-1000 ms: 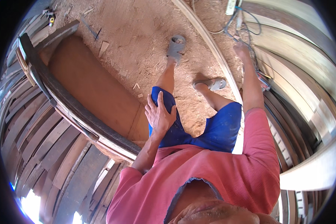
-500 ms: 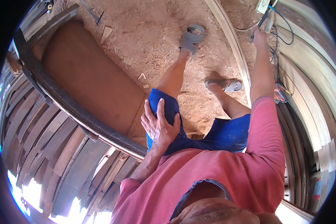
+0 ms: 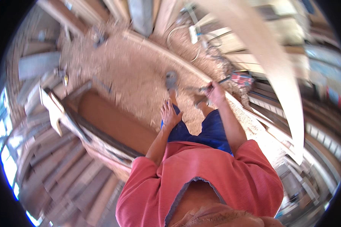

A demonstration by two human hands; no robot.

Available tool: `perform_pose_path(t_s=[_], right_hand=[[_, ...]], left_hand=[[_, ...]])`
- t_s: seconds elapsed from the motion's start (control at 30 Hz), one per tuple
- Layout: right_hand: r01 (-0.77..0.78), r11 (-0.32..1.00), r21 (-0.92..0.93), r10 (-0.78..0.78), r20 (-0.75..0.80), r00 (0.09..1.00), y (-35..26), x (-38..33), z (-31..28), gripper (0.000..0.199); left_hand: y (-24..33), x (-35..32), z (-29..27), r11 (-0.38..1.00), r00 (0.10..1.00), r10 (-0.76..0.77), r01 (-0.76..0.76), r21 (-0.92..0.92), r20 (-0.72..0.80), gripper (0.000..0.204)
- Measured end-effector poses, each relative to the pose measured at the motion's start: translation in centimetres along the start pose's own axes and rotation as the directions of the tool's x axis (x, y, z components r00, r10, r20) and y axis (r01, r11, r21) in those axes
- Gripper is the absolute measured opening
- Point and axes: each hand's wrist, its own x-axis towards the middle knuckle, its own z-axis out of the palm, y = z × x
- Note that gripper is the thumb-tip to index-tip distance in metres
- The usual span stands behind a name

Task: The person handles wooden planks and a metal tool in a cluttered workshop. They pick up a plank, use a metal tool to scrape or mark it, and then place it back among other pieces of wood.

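Note:
My left hand (image 3: 170, 115) rests on the left leg of my blue shorts (image 3: 182, 130), fingers spread, holding nothing. My right hand (image 3: 217, 94) is lifted off to the right, its fingers closed round a slim dark tool (image 3: 197, 89). A greyish part of that tool sticks out to the left over the shavings; blur hides its exact kind. Just beyond this hand runs a long pale plank (image 3: 174, 56). Farther right lies a red and black object (image 3: 241, 78), perhaps a power tool, among dark cords.
A deep brown trough-like wooden box (image 3: 115, 119) with a dark rim stands at my left. Stacked boards (image 3: 72, 174) lie behind it. A pale curved timber (image 3: 276, 64) arches at the right. Shavings cover the floor (image 3: 132, 75). A white power strip (image 3: 193, 34) and cable lie ahead.
My right hand has drawn back from the cords toward my knees, with the slim tool in it. My left hand stays on my leg. The view has swung and is blurred.

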Motion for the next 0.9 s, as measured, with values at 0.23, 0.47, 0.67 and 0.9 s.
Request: perform_pose_path(t_s=[0.23, 0.47, 0.67, 0.9], right_hand=[[-0.006, 0.935, 0.353, -0.048, 0.143, 0.989, 0.4, -17.1, 5.3, 0.024], [0.082, 0.819, 0.568, -0.243, 0.215, 0.946, 0.5, -21.0, 5.3, 0.032], [0.151, 0.919, 0.365, -0.238, 0.207, 0.949, 1.1, -25.4, -3.9, 0.042], [0.449, 0.434, -0.781, -0.792, -0.093, 0.603, 3.4, -36.4, -18.8, 0.051]], left_hand=[[11.9, -0.2, -13.6, 0.586, 0.613, 0.790, -0.753, -0.298, 0.005, 0.107], [18.6, -3.4, -16.6, 0.225, 0.333, 0.942, -0.707, -0.671, -0.035, 0.042], [21.9, -8.2, -11.8, 0.434, 0.493, 0.844, -0.398, -0.808, 0.210, 0.040], [27.1, -13.7, -4.1, 0.297, 0.456, 0.845, 0.036, -0.954, 0.280, 0.038]])
